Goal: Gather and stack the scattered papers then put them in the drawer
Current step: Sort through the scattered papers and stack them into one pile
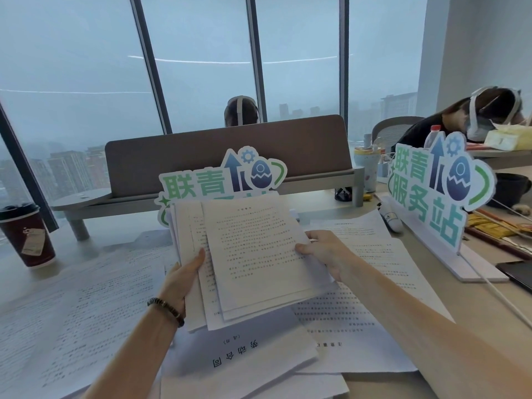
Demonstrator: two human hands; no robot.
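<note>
Both hands [178, 280] [325, 251] hold fanned paper stack [253, 254].

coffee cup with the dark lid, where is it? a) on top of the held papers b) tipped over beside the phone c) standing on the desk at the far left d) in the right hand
c: the coffee cup stands upright on the desk at the far left, apart from both hands, which hold the stack of papers.
</note>
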